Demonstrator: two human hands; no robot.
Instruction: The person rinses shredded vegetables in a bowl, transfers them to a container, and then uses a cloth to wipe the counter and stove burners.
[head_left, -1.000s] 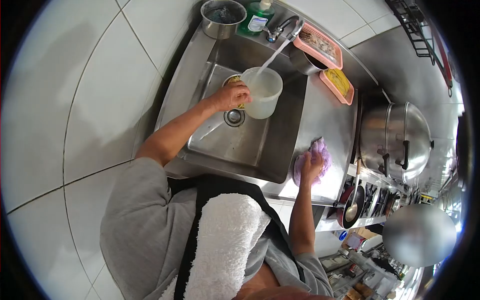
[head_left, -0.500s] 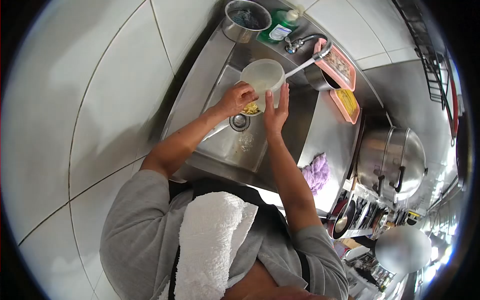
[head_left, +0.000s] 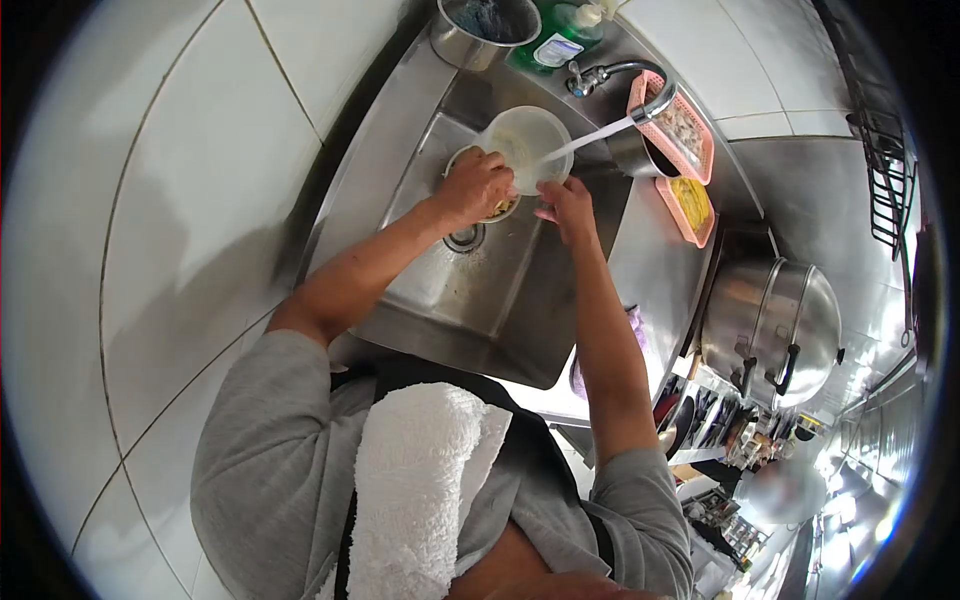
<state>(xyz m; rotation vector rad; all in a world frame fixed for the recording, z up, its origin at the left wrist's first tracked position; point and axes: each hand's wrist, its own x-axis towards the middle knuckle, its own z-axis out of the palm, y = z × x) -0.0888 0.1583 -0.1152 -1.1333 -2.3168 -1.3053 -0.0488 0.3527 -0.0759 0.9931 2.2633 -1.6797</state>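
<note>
A translucent plastic tub (head_left: 522, 130) is tilted under the running tap over the sink. My left hand (head_left: 478, 188) has its fingers curled over the tub's near left rim. My right hand (head_left: 568, 207) grips the near right edge, thumb and fingers closed on it. Water (head_left: 590, 138) streams from the tap (head_left: 655, 92) into the tub. Beneath my left hand, a pale bowl (head_left: 452, 160) shows partly, with some yellowish food pieces (head_left: 503, 208) at its lower edge. My hand and the tub hide most of this bowl.
The steel sink (head_left: 440, 290) has a drain (head_left: 465, 238) below the bowls. Behind stand a metal pot (head_left: 462, 45) and a green soap bottle (head_left: 555, 45). Pink baskets (head_left: 700, 165) sit right of the tap. A purple cloth (head_left: 637, 325) and a large steel pot (head_left: 770, 330) are farther right.
My right hand has gone from flat, outstretched fingers against the tub to a curled grip at its edge. The tub has turned, and water now falls inside it. The view has shifted slightly.
</note>
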